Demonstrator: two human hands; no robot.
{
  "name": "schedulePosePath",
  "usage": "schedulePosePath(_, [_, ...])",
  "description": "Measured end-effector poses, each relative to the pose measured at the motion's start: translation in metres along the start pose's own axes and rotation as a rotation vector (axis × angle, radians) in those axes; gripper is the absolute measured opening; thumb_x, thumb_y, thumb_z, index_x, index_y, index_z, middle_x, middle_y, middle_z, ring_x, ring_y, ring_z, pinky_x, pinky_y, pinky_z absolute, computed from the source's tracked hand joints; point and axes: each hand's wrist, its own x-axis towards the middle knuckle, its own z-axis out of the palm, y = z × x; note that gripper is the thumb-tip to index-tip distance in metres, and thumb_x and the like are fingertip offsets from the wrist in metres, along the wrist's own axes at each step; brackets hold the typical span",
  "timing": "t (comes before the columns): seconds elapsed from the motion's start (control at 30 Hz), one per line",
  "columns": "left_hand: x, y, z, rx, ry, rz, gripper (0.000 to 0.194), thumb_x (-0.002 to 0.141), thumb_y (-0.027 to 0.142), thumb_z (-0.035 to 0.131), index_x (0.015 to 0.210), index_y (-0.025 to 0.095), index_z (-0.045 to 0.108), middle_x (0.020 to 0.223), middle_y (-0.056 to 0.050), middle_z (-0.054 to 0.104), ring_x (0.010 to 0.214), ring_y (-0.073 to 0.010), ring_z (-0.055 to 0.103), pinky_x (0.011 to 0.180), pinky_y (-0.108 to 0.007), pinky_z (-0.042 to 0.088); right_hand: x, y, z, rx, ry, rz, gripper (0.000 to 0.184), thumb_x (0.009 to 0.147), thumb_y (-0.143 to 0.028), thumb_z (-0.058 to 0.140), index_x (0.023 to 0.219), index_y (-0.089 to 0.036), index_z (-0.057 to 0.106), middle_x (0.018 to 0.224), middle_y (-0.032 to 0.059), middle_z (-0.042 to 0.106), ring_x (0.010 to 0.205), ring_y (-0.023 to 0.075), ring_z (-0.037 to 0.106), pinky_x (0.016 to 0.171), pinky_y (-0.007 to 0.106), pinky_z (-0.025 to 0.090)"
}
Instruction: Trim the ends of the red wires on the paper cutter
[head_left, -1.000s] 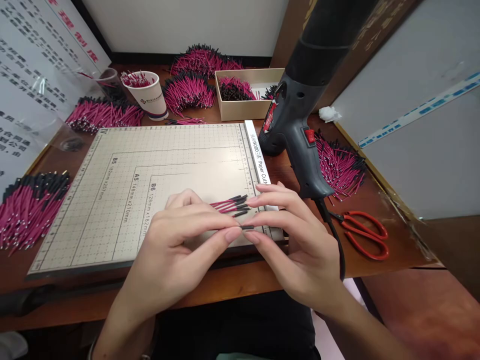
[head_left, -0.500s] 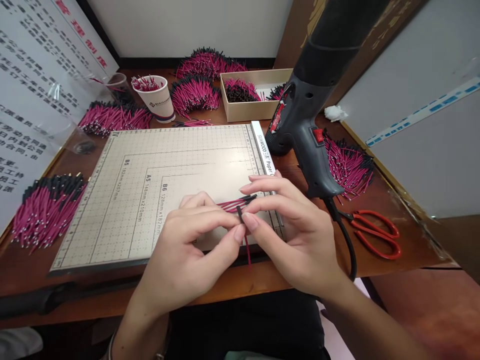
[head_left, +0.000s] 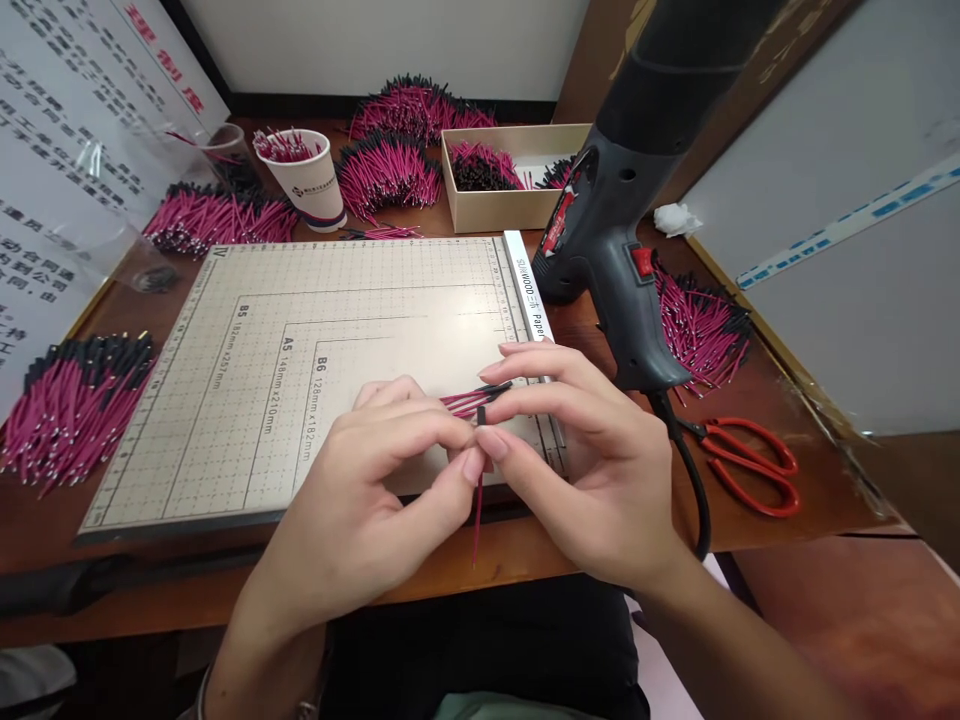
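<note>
A single pink wire (head_left: 477,520) hangs between my hands over the front edge of a paper cutter's board (head_left: 375,285). My left hand (head_left: 367,490) pinches the wire between thumb and index finger. From the other side, the thumb and index finger of my right hand (head_left: 600,470) close on it at the same spot, the other fingers raised. A short black sleeve (head_left: 481,412) sticks up above the fingertips at the wire's top. Several more black-ended pink wires (head_left: 469,400) show just behind; whether my left fingers hold them is hidden.
A heat gun (head_left: 622,230) stands nozzle-down to the right, near red-handled scissors (head_left: 754,465). Behind the board are a paper cup (head_left: 311,190) of wires, a shallow box (head_left: 495,210) and wire piles (head_left: 390,175). Another pile (head_left: 75,410) lies left; the cutter's black handle (head_left: 60,590) runs along the front.
Both hands still pinch the wire, which now hangs straighter, with its lower end visible and swung slightly left. Less of the black sleeve shows above the fingertips. The whole view has shifted slightly.
</note>
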Motion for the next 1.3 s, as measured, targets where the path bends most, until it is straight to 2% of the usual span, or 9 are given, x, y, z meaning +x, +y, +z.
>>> schedulePosePath(0.2, [0.000, -0.001, 0.002, -0.037, 0.044, -0.024, 0.019, 0.091, 0.009, 0.063, 0.077, 0.022, 0.066, 0.067, 0.009, 0.063, 0.068, -0.0080, 0.055, 0.076, -0.027, 0.047, 0.000, 0.002, -0.001, 0.029, -0.010, -0.027, 0.007, 0.088, -0.013, 0.069, 0.085, -0.020, 0.068, 0.103, 0.0050, 0.075, 0.110, 0.0193, 0.070, 0.102, 0.041, 0.058])
schedulePosePath(0.47, [-0.001, -0.002, 0.003, -0.015, 0.053, -0.051, 0.017, 0.093, 0.015, 0.069, 0.079, 0.024, 0.071, 0.067, 0.011, 0.065, 0.068, -0.0075, 0.054, 0.070, -0.025, 0.046, -0.001, 0.002, -0.003, 0.088, -0.038, 0.004, 0.011, 0.093, -0.011, 0.065, 0.087, -0.019, 0.070, 0.104, 0.0034, 0.075, 0.110, 0.0164, 0.068, 0.101, 0.037, 0.057])
schedulePosePath(0.77, [0.000, -0.001, 0.005, 0.006, 0.071, -0.068, 0.015, 0.094, 0.015, 0.067, 0.082, 0.024, 0.071, 0.073, 0.010, 0.070, 0.073, -0.0074, 0.061, 0.073, -0.025, 0.049, -0.002, 0.001, -0.003, 0.057, -0.017, 0.025, 0.010, 0.092, -0.012, 0.065, 0.086, -0.018, 0.070, 0.105, 0.0050, 0.074, 0.109, 0.0157, 0.069, 0.100, 0.034, 0.057])
schedulePosePath(0.83, [0.000, 0.000, 0.006, 0.062, 0.083, -0.057, 0.015, 0.094, 0.014, 0.065, 0.085, 0.023, 0.072, 0.072, 0.009, 0.070, 0.070, -0.0082, 0.060, 0.075, -0.027, 0.048, -0.002, 0.001, -0.006, -0.023, -0.005, 0.040, 0.009, 0.091, -0.013, 0.066, 0.088, -0.018, 0.072, 0.111, 0.0061, 0.074, 0.110, 0.0171, 0.069, 0.106, 0.039, 0.053])
schedulePosePath(0.93, [0.000, 0.002, 0.009, 0.222, 0.110, 0.014, 0.011, 0.094, 0.015, 0.065, 0.088, 0.021, 0.072, 0.073, 0.008, 0.070, 0.068, -0.0101, 0.057, 0.078, -0.033, 0.046, -0.002, 0.004, -0.015, -0.174, 0.029, 0.054, 0.011, 0.093, -0.016, 0.064, 0.096, -0.020, 0.074, 0.118, 0.0060, 0.073, 0.114, 0.0202, 0.069, 0.120, 0.052, 0.040])
schedulePosePath(1.0, [0.000, 0.004, 0.012, 0.342, 0.100, 0.081, 0.012, 0.095, 0.015, 0.064, 0.087, 0.020, 0.071, 0.075, 0.006, 0.072, 0.071, -0.0129, 0.056, 0.079, -0.037, 0.043, -0.003, 0.009, -0.021, -0.216, 0.093, 0.079, 0.015, 0.094, -0.017, 0.061, 0.100, -0.020, 0.074, 0.119, 0.0068, 0.073, 0.113, 0.0207, 0.069, 0.115, 0.050, 0.045])
schedulePosePath(1.1, [0.000, 0.005, 0.018, 0.515, 0.050, 0.172, 0.015, 0.097, 0.016, 0.063, 0.085, 0.020, 0.072, 0.080, 0.004, 0.073, 0.075, -0.0184, 0.055, 0.080, -0.042, 0.037, -0.006, 0.013, -0.027, -0.224, 0.147, 0.133, 0.017, 0.097, -0.018, 0.057, 0.103, -0.019, 0.073, 0.117, 0.0077, 0.073, 0.112, 0.0192, 0.068, 0.098, 0.038, 0.055])
schedulePosePath(1.2, [0.003, 0.006, 0.020, 0.655, 0.040, 0.225, 0.016, 0.097, 0.015, 0.063, 0.086, 0.020, 0.073, 0.085, 0.002, 0.074, 0.077, -0.0226, 0.054, 0.081, -0.045, 0.035, -0.014, 0.010, -0.024, -0.257, 0.096, 0.142, 0.019, 0.097, -0.018, 0.055, 0.108, -0.018, 0.070, 0.120, 0.0084, 0.070, 0.116, 0.0189, 0.067, 0.101, 0.038, 0.053])
schedulePosePath(1.3, [0.004, 0.006, 0.017, 0.707, 0.026, 0.231, 0.013, 0.096, 0.016, 0.063, 0.088, 0.020, 0.073, 0.088, 0.000, 0.075, 0.079, -0.0251, 0.053, 0.081, -0.046, 0.034, -0.023, 0.005, -0.017, -0.342, 0.033, 0.123, 0.022, 0.094, -0.015, 0.052, 0.112, -0.018, 0.065, 0.126, 0.0097, 0.067, 0.121, 0.0221, 0.063, 0.110, 0.047, 0.045])
